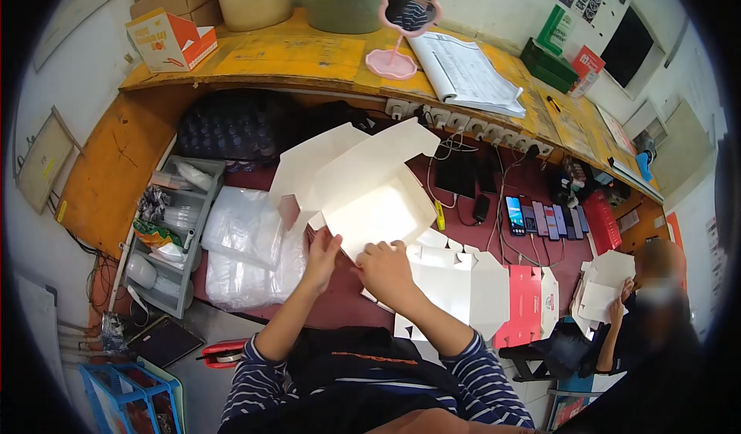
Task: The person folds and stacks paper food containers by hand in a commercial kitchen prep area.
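Note:
A white cardboard box point(390, 216), partly folded with its lid flaps spread upward, is in front of me on the dark red tabletop. My left hand point(321, 260) pinches its near left corner between thumb and fingers. With curled fingers my right hand point(384, 270) grips the near wall, to the right of my left hand. Behind and to the left of the box stand more white cardboard flaps point(302, 164). Right of my hands lie flat unfolded box blanks point(441, 283), some white and one with a red printed part point(525, 304).
See-through plastic bags point(245, 249) are stacked at the left, beside a grey sectioned tray point(184, 268). Several phones point(540, 219) and charging cables lie at the right. Above runs a yellow shelf point(309, 55) with a pink mirror point(392, 63). Another person point(652, 303) at the right holds a cardboard piece point(603, 291).

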Tool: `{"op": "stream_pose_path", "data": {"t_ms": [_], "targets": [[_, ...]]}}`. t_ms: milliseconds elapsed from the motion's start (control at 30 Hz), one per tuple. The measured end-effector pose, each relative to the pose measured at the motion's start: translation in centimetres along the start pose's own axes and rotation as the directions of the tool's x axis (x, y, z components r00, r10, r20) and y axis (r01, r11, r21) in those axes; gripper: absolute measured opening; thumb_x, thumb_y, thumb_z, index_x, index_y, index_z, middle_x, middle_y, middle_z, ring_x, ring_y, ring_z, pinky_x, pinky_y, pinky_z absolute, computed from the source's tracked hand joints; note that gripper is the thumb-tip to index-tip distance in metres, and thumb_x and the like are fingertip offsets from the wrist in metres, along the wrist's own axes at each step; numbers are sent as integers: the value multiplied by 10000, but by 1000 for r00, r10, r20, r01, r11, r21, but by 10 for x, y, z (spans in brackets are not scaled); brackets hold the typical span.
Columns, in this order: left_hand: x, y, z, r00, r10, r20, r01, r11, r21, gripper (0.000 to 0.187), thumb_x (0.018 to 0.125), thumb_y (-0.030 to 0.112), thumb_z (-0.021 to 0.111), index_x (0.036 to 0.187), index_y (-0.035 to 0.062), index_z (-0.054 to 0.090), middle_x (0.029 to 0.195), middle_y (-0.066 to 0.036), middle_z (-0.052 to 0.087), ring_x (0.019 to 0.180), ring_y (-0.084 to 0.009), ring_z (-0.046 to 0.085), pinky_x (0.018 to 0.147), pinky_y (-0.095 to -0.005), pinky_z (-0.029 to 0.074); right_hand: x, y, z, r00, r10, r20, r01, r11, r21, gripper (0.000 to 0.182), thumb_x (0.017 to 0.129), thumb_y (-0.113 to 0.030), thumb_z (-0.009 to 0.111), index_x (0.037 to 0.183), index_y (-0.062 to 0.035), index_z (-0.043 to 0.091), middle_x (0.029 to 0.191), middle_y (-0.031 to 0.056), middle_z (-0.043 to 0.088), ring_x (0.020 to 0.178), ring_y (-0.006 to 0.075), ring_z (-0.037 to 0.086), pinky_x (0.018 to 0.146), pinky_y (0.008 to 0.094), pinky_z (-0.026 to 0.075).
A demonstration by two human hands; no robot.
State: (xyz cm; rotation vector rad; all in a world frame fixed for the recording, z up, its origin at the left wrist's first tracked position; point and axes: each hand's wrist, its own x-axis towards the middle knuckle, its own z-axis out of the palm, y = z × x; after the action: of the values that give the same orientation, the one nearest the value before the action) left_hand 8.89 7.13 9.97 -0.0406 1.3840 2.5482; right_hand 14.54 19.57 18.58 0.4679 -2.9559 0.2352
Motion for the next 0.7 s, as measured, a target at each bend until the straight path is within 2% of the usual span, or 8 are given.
{"op": "stream_pose_path", "data": {"t_ms": [100, 133, 167, 233, 267, 367, 500, 700], "targets": [[7, 33, -39, 926, 146, 348, -286, 873, 395, 455, 768, 174, 583, 1148, 18, 387, 1069, -95, 465, 824, -148, 536, 646, -266, 467, 42, -5, 12, 983, -175, -47, 178, 982, 57, 93, 725, -184, 551, 721, -95, 576, 715, 51, 540, 694, 203, 541, 709, 362, 345], [12, 46, -44, 875, 292, 386, -484, 538, 690, 368, 746, 177, 590, 1072, 47, 479, 1028, -83, 499, 762, -173, 566, 577, -281, 476, 56, -10, 3, 975, -224, -9, 224, 972, 73, 129, 741, -179, 528, 718, -59, 566, 732, 71, 545, 711, 225, 547, 698, 362, 361], [16, 49, -57, 874, 295, 385, -485, 538, 690, 368, 746, 177, 590, 1072, 47, 479, 1028, -83, 499, 762, -173, 566, 577, -281, 476, 70, -12, 5, 974, -227, -9, 227, 971, 71, 129, 741, -179, 528, 718, -59, 566, 732, 71, 545, 711, 225, 547, 698, 362, 361], [31, 43, -83, 764, 334, 553, -564, -73, 823, 259, 710, 144, 603, 954, 66, 559, 966, -64, 532, 716, -206, 576, 553, -273, 473, 94, -17, 11, 954, -277, 116, 255, 951, 174, 121, 712, -167, 535, 731, -52, 564, 754, 124, 548, 708, 267, 548, 693, 367, 372], [36, 36, -90, 728, 391, 564, -560, -135, 817, 174, 684, 119, 601, 855, 92, 591, 886, -37, 559, 697, -205, 575, 544, -278, 472, 104, -20, 9, 959, -241, 150, 200, 948, 246, 181, 716, -189, 529, 725, -14, 572, 770, 176, 568, 734, 309, 557, 685, 385, 411], [47, 28, -101, 684, 354, 638, -591, -242, 769, 125, 670, 93, 594, 795, 101, 593, 841, -13, 567, 674, -181, 574, 548, -278, 473, 124, -18, 20, 961, -171, 217, 94, 942, 322, 257, 729, -223, 532, 711, 33, 551, 709, 205, 565, 691, 350, 549, 664, 405, 427], [48, 41, -88, 574, 474, 668, -700, -138, 700, 91, 628, 56, 603, 716, 71, 590, 763, -25, 575, 624, -183, 574, 507, -282, 464, 132, -10, 33, 956, -22, 291, -35, 982, 188, 281, 698, -243, 552, 659, 35, 567, 670, 205, 570, 670, 340, 567, 615, 400, 455], [52, 39, -92, 508, 460, 728, -795, -75, 602, 103, 590, 20, 597, 681, 67, 586, 728, -21, 571, 601, -183, 570, 507, -277, 461, 122, -20, 49, 953, -58, 298, 65, 998, -14, 159, 631, -157, 569, 626, 1, 587, 647, 180, 580, 618, 304, 591, 544, 370, 481]]}}
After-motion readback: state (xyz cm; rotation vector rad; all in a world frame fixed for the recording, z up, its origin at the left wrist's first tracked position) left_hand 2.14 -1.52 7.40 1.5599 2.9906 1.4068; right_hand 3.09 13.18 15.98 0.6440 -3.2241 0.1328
